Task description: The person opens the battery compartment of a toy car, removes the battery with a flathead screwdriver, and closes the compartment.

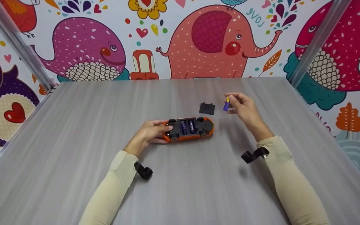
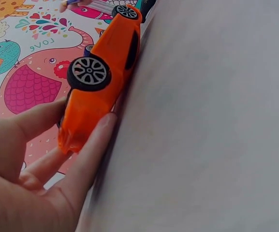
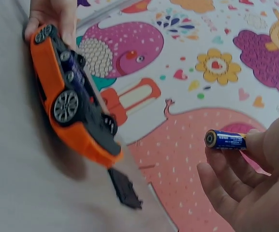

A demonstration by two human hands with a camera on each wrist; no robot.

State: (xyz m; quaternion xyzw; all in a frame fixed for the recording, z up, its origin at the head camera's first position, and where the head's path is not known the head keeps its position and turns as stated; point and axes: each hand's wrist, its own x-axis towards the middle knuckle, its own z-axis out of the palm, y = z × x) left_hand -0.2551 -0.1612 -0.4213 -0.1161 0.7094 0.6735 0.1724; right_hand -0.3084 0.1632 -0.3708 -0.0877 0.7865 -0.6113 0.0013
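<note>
An orange toy car [image 1: 211,128] lies wheels up on the table, its dark underside and open battery compartment facing upward. Two blue-purple batteries [image 1: 184,127] sit side by side in that compartment. My left hand [image 1: 150,132] grips one end of the car, thumb on the underside and fingers along the side. Raised to the right of the car, my right hand [image 1: 244,107] pinches another battery [image 3: 228,140] between thumb and fingers. This one is blue with a yellow end, held with one end sticking out.
A black battery cover [image 1: 207,108] lies on the grey table [image 1: 105,103] just behind the car. Beyond the table stands a wall [image 1: 155,34] printed with cartoon animals, with metal posts [image 1: 320,43] at the corners. Each wrist wears a black camera mount [image 1: 255,154].
</note>
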